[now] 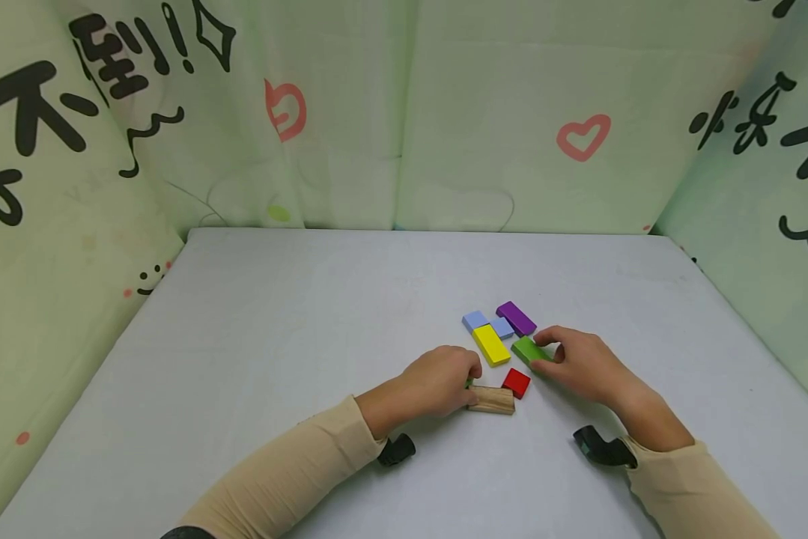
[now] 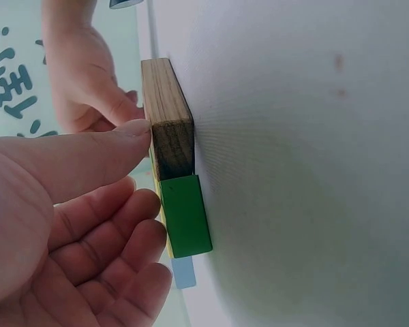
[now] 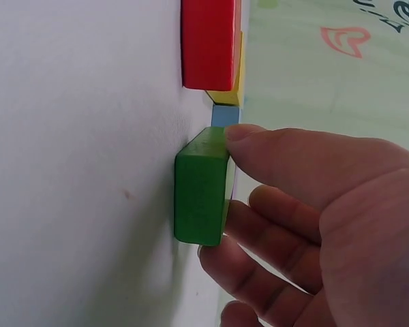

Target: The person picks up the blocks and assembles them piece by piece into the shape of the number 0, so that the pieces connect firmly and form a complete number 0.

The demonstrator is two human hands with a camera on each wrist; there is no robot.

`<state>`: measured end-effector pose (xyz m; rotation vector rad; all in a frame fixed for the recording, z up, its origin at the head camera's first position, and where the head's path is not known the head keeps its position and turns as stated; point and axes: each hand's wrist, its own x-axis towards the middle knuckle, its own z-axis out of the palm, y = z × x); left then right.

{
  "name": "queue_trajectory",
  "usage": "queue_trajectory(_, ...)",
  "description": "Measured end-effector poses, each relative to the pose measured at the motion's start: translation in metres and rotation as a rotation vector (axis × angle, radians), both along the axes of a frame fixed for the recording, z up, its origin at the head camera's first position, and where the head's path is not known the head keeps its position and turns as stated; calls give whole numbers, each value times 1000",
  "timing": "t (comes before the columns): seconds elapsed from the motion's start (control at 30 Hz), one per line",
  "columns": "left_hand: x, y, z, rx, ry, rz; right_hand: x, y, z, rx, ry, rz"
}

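Just right of the yellow block (image 1: 491,345), right hand (image 1: 585,363) pinches the long green block (image 1: 529,349) between thumb and fingers, probably by its edges to steer it without nudging neighbours. On the yellow block's near side, left hand (image 1: 437,378) has its thumb at the wooden block (image 1: 494,400), fingers curled beside the short green block (image 2: 185,216), perhaps to steady both; cannot tell whether it grips.

The tabletop (image 1: 275,314) left of the left hand (image 1: 440,380) leaves passage, while the wooden block (image 1: 494,401) and red block (image 1: 517,382) obstruct the gap toward the right hand (image 1: 584,365).
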<state>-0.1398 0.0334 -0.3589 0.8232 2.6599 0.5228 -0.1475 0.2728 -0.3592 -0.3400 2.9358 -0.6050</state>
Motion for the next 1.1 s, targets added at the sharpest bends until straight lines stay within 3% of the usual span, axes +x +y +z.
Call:
queue_trajectory(0.57,0,-1,-1,11,5,-8,2,-1,3,-46,-74,40)
queue_trajectory(1.1,0,-1,1,8,10,-10,0,-2,0,-50,-84,32)
